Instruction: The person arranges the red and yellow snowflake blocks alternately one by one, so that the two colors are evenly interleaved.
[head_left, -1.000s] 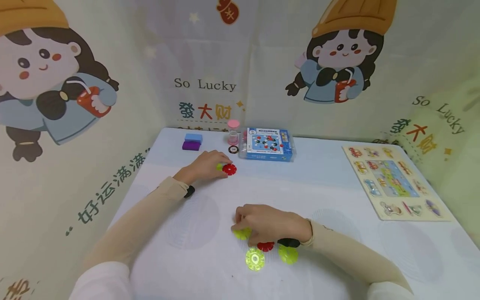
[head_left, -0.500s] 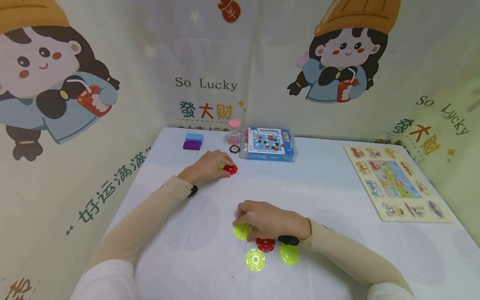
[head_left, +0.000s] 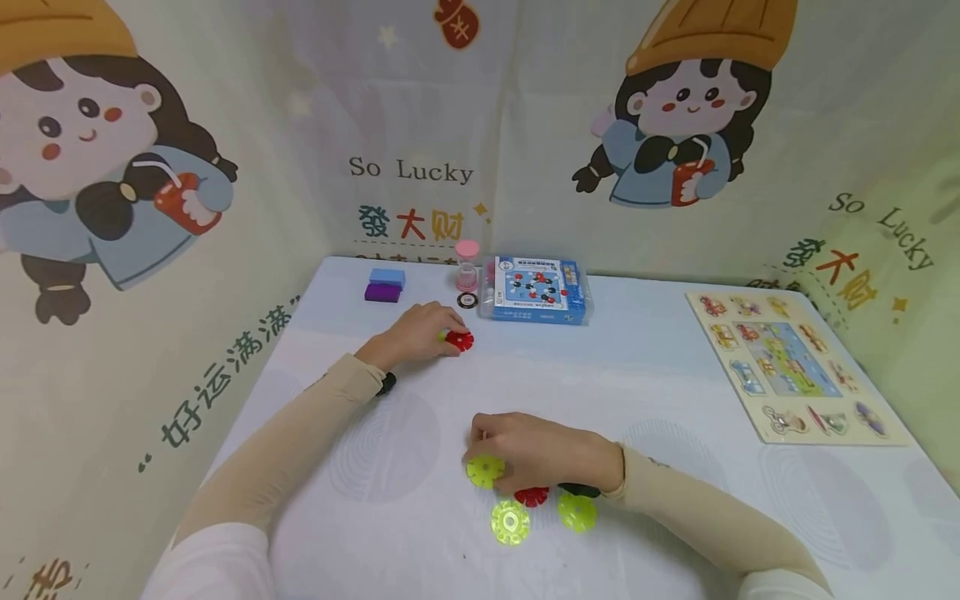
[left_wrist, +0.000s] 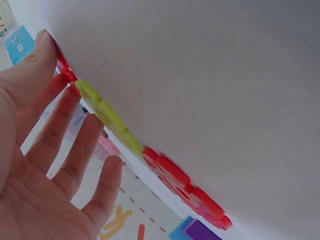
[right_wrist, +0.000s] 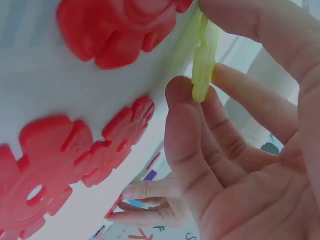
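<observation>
Pinching is done by both hands over the white, circle-patterned table [head_left: 600, 375]. By the left hand [head_left: 420, 329], toward the far edge, a red flower-shaped disc [head_left: 460, 340], seemingly plastic, is held at its rim; in line with it lie a yellow-green scalloped disc [left_wrist: 107, 117] and a second red disc [left_wrist: 187, 187], though whether they are joined cannot be told. By the right hand [head_left: 536, 454], well in from that edge, a yellow-green notched disc [head_left: 486, 472] is gripped between thumb and fingers, its face turned toward the head view. For good handling, the rim should be held lightly, the notches left uncovered, and the red disc partly hidden under the right hand [head_left: 532, 497] not brushed. The left arm is stretched farther out, its hand's outer fingers spread; the right forearm is angled in from the right, its hand's back upward.
</observation>
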